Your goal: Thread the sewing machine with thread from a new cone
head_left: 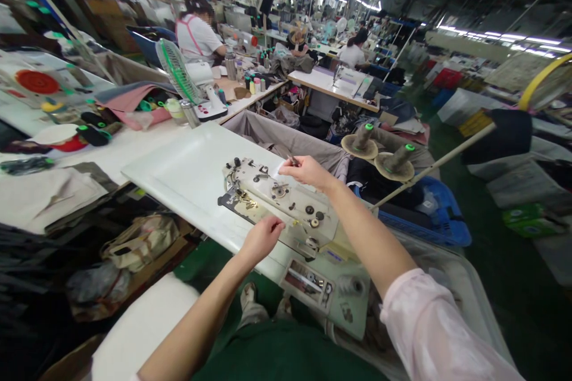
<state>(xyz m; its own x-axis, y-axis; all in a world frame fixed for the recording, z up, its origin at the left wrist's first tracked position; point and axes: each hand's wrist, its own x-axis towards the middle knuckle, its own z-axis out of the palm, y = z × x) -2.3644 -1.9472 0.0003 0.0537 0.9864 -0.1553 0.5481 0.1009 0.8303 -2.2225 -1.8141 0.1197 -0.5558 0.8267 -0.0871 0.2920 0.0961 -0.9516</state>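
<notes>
A sewing machine (286, 190) sits on a pale worktable (179, 172), its head toward the left. My right hand (308, 171) is over the machine's far side, fingers closed around a small dark-tipped tool (294, 161); its exact kind is too small to tell. Something white shows by those fingertips. Nearer my body, my left hand (264, 237) hovers at the machine's near edge with its fingers pinched together. Whatever lies in that pinch is hidden. Metal parts and the needle plate area (248, 202) show left of my left hand.
A parts tray (308, 286) stands at the table's near right, beside a thread spool (351, 286). Two thread cones (364, 138) rise on a stand at right, above a blue basket (442, 232). A fan (179, 71) and a seated co-worker (199, 36) are beyond.
</notes>
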